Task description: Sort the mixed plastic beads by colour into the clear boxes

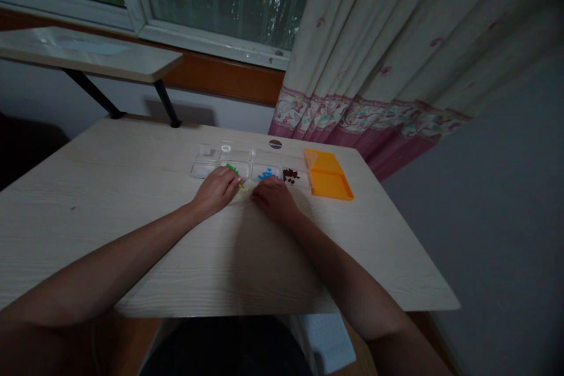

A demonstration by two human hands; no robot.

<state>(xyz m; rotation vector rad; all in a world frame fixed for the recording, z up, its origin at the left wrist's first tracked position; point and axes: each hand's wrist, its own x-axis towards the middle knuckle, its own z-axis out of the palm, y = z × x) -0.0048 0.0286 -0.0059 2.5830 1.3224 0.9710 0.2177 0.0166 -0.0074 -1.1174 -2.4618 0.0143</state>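
My left hand [217, 189] rests over the front edge of a clear box with green pieces [231, 168]. Its thumb and fingers pinch a small yellow piece [240, 185]. Just below the fingertips lie pale yellow pieces [242, 192] in what looks like a clear, shallow dish. To the right of these, my right hand [277, 197] is closed with curled fingers close to the pieces; whatever it holds is hidden. Beyond that hand, blue pieces [266, 174] sit in another clear box, partly covered by the fingers. Dark brown pieces [291, 175] lie in a clear box further right.
An open orange box [331, 183] stands right of the brown pieces. At the left end is a clear lidded box [201, 170]. A round dark disc [275, 144] lies behind the boxes. A raised shelf [132, 61] on black legs spans the table's [145, 188] back left.
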